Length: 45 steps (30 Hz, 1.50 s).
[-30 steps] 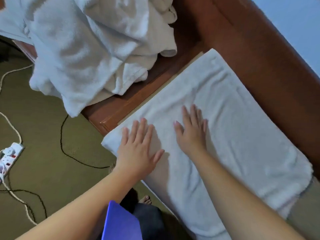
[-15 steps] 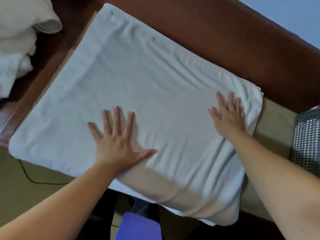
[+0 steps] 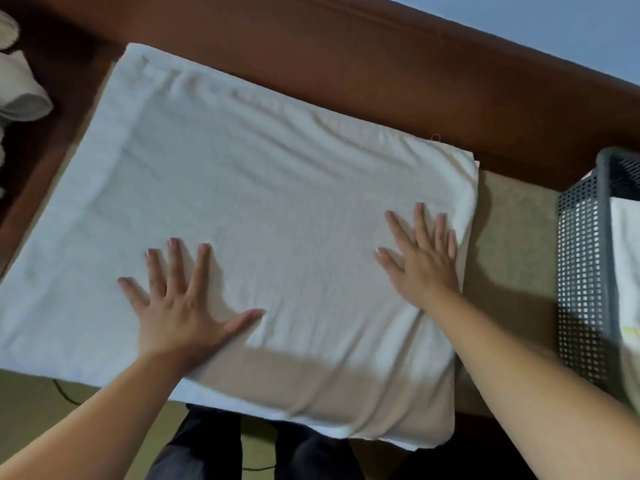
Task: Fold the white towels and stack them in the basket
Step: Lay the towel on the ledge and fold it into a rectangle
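Your left hand (image 3: 180, 303) and right hand (image 3: 420, 258) lie flat, fingers spread, gripping nothing, on the white towel (image 3: 259, 188) spread across the bed, overhanging its near edge. Soft, limp, light: pinch its corners to fold. The basket (image 3: 581, 271) waits beside it.

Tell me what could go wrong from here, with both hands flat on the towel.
The towel overhangs the near edge of the wooden surface; it could slide off when the left hand and right hand lift. Creases near its far edge may get folded in. The basket stands close on the right and could get bumped.
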{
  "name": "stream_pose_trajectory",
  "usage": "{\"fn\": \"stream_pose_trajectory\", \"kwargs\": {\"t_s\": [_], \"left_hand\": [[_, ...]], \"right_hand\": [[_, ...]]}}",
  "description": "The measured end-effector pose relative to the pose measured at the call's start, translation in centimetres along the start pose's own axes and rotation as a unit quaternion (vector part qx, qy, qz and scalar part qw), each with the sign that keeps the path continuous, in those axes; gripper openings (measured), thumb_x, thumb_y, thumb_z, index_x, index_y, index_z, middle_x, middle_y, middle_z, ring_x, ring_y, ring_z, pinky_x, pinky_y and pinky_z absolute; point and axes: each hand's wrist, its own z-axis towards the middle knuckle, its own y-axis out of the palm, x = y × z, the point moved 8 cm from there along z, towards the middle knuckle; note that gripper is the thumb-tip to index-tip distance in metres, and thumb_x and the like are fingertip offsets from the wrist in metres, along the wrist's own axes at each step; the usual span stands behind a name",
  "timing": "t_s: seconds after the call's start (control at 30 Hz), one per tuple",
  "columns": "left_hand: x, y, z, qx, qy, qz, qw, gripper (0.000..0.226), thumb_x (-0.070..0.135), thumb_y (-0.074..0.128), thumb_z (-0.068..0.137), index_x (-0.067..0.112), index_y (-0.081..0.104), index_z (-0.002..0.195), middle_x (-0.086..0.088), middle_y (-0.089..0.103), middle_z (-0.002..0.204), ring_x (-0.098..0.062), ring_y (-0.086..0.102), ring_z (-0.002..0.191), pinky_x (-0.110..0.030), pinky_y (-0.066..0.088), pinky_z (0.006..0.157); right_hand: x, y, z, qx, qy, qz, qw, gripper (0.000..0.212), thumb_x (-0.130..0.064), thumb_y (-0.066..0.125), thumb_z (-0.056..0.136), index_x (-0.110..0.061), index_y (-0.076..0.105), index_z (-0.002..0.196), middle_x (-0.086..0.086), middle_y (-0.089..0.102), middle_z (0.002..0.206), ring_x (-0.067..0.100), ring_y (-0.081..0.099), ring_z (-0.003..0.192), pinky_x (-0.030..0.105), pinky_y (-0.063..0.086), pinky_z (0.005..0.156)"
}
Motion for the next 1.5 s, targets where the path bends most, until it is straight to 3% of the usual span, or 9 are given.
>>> {"fn": "stream_pose_trajectory", "kwargs": {"t_s": [0.27, 0.37, 0.5, 0.67, 0.8, 0.9, 1.07, 1.3, 1.5], "left_hand": [[0.1, 0.3, 0.0, 0.002, -0.007, 0.001, 1.000, 0.138, 0.113, 0.026, 0.056, 0.035, -0.009, 0.165, -0.008, -0.017, 0.173, -0.037, -0.017, 0.158, -0.073, -0.003, 0.120], [0.2, 0.1, -0.1, 0.003, -0.005, -0.006, 1.000, 0.138, 0.113, 0.026, 0.056, 0.035, -0.009, 0.165, -0.007, -0.017, 0.173, -0.037, -0.016, 0.158, -0.073, -0.002, 0.120], [0.1, -0.3, -0.3, -0.006, -0.004, -0.025, 1.000, 0.137, 0.113, 0.024, 0.056, 0.037, -0.011, 0.164, -0.005, -0.020, 0.172, -0.035, -0.020, 0.158, -0.072, -0.005, 0.120], [0.0, -0.7, -0.5, -0.008, 0.004, -0.039, 0.999, 0.137, 0.114, 0.022, 0.055, 0.038, -0.013, 0.164, -0.005, -0.022, 0.172, -0.035, -0.022, 0.157, -0.071, -0.006, 0.120], [0.0, -1.0, -0.5, -0.012, 0.013, -0.047, 0.999, 0.138, 0.114, 0.019, 0.054, 0.037, -0.014, 0.164, -0.006, -0.024, 0.171, -0.037, -0.024, 0.156, -0.072, -0.008, 0.119], [-0.3, -1.2, -0.4, -0.022, 0.020, -0.051, 0.998, 0.139, 0.115, 0.015, 0.053, 0.037, -0.017, 0.163, -0.007, -0.027, 0.170, -0.038, -0.026, 0.155, -0.072, -0.009, 0.118], [-1.2, -0.6, -0.1, -0.047, 0.062, -0.056, 0.995, 0.129, 0.112, 0.014, 0.060, 0.039, -0.023, 0.160, -0.006, -0.032, 0.169, -0.036, -0.029, 0.154, -0.071, -0.011, 0.119], [-6.4, 0.0, -2.7, -0.040, 0.217, -0.020, 0.975, 0.099, 0.092, 0.028, 0.083, 0.043, 0.002, 0.164, -0.003, -0.017, 0.173, -0.029, -0.015, 0.159, -0.056, 0.000, 0.128], [-8.1, 0.2, -5.4, -0.012, 0.200, -0.016, 0.980, 0.070, 0.072, 0.043, 0.094, 0.042, 0.040, 0.156, -0.013, 0.022, 0.169, -0.038, 0.021, 0.155, -0.059, 0.025, 0.122]], "right_hand": [[3.4, -4.0, 8.6, -0.032, 0.091, 0.021, 0.995, 0.082, -0.096, 0.011, 0.083, -0.064, -0.017, 0.153, -0.007, -0.030, 0.169, 0.038, -0.025, 0.156, 0.065, -0.009, 0.123], [3.0, -4.5, 8.6, -0.040, 0.118, 0.068, 0.990, 0.079, -0.084, 0.021, 0.094, -0.052, -0.005, 0.161, -0.007, -0.022, 0.172, 0.033, -0.019, 0.158, 0.063, -0.004, 0.125], [-0.2, -1.7, 1.8, 0.037, 0.119, 0.129, 0.984, 0.064, -0.058, 0.020, 0.108, -0.034, 0.009, 0.166, 0.002, -0.007, 0.175, 0.027, -0.006, 0.161, 0.058, 0.003, 0.128], [-0.2, 6.0, -10.7, 0.072, 0.102, 0.111, 0.986, 0.070, -0.062, 0.010, 0.103, -0.035, -0.008, 0.165, -0.002, -0.021, 0.172, 0.018, -0.022, 0.158, 0.047, -0.007, 0.129], [3.7, 7.4, -13.5, 0.063, 0.143, 0.119, 0.980, 0.081, -0.069, -0.001, 0.099, -0.025, -0.003, 0.167, -0.004, -0.018, 0.172, 0.011, -0.022, 0.157, 0.043, -0.001, 0.131], [4.1, 6.5, -12.7, 0.034, 0.188, 0.153, 0.970, 0.069, -0.058, 0.016, 0.107, -0.028, 0.002, 0.167, -0.003, -0.009, 0.174, 0.015, -0.009, 0.160, 0.050, 0.012, 0.130], [3.3, 5.3, -18.3, 0.082, 0.419, 0.266, 0.864, 0.057, -0.030, 0.057, 0.092, -0.019, 0.046, 0.147, 0.016, 0.049, 0.145, 0.042, 0.051, 0.128, 0.049, 0.047, 0.102], [2.7, 10.2, -29.4, 0.109, 0.535, 0.322, 0.774, 0.046, -0.019, 0.063, 0.091, -0.014, 0.055, 0.136, 0.019, 0.051, 0.135, 0.042, 0.058, 0.110, 0.051, 0.053, 0.093], [2.2, 12.5, -31.6, 0.136, 0.538, 0.467, 0.689, 0.048, -0.015, 0.073, 0.092, -0.010, 0.059, 0.138, 0.015, 0.065, 0.129, 0.034, 0.061, 0.112, 0.042, 0.051, 0.092]]}}
